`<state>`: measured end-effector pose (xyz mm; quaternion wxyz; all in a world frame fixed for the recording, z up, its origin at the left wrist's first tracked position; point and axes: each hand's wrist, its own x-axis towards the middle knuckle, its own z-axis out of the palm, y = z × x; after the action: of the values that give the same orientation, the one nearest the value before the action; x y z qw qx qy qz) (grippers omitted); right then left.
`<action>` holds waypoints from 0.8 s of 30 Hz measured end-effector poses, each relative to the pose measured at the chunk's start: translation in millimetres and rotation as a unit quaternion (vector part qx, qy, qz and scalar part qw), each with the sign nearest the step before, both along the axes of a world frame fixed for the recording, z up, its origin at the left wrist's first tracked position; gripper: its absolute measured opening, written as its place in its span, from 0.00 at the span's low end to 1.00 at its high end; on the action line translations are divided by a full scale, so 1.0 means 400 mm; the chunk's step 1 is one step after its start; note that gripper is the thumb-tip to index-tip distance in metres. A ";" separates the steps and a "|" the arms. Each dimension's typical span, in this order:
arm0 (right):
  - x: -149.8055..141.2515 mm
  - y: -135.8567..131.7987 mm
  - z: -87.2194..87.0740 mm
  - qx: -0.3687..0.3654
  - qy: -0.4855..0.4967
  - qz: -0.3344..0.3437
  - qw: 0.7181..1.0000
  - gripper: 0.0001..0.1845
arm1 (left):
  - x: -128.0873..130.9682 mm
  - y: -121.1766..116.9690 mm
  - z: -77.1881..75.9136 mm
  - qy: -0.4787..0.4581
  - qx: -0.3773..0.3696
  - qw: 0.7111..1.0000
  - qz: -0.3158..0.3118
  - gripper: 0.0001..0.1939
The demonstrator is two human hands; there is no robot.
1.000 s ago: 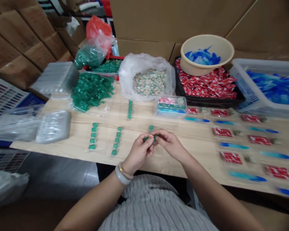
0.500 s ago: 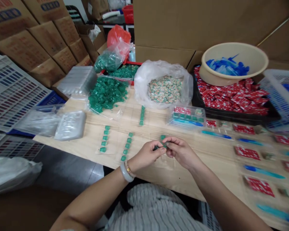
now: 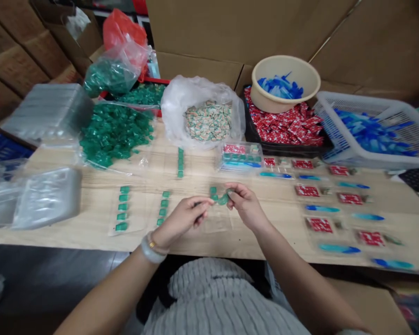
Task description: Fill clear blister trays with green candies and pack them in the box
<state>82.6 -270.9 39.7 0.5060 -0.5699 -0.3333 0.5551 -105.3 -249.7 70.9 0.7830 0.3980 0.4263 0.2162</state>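
My right hand (image 3: 244, 204) is closed in a pinch on small green translucent pieces (image 3: 223, 199), just above the table. My left hand (image 3: 186, 216) is also closed, its fingertips reaching the near side of those pieces; what lies between its thumb and fingers is mostly hidden. A green square piece (image 3: 212, 190) sits just behind them, over a clear plastic tray (image 3: 218, 223). To the left, rows of green pieces (image 3: 122, 207) and more green pieces (image 3: 164, 203) lie in clear trays. Another green row (image 3: 180, 163) stands farther back.
Behind are a heap of green pieces (image 3: 117, 132), a white bag of small tiles (image 3: 172, 111), and a beige basin (image 3: 284, 104) on red packets (image 3: 282, 128). A white basket (image 3: 373, 156) stands right. Filled trays (image 3: 307, 190) cover the table's right side; clear containers (image 3: 49, 197) sit left.
The view has swung to the right. My hands have drawn slightly apart, and the green pieces now show between them. The right hand keeps its pinch.
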 end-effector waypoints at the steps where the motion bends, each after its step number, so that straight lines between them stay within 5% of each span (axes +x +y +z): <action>1: -0.014 -0.002 -0.001 0.025 -0.036 0.005 0.999 0.11 | 0.024 0.004 -0.016 -0.007 -0.021 1.000 0.010 0.16; 7: -0.041 -0.008 0.003 0.195 -0.271 0.030 0.942 0.09 | 0.087 0.018 -0.062 -0.151 -0.180 0.972 0.028 0.10; 16: -0.036 -0.005 0.021 0.271 -0.359 0.091 0.889 0.12 | 0.066 0.024 -0.039 -0.186 -0.227 0.955 0.045 0.06; 20: -0.028 -0.003 0.024 0.278 -0.367 0.102 0.882 0.13 | 0.066 0.018 -0.023 -0.191 -0.207 0.959 0.018 0.07; 24: -0.019 -0.010 0.034 0.258 -0.339 0.142 0.893 0.14 | 0.068 0.013 -0.024 -0.125 -0.069 0.989 0.050 0.09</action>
<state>74.8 -275.1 53.5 0.4071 -0.5192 -0.6940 0.2882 -78.2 -244.5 61.3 0.8442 0.2909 0.3584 0.2726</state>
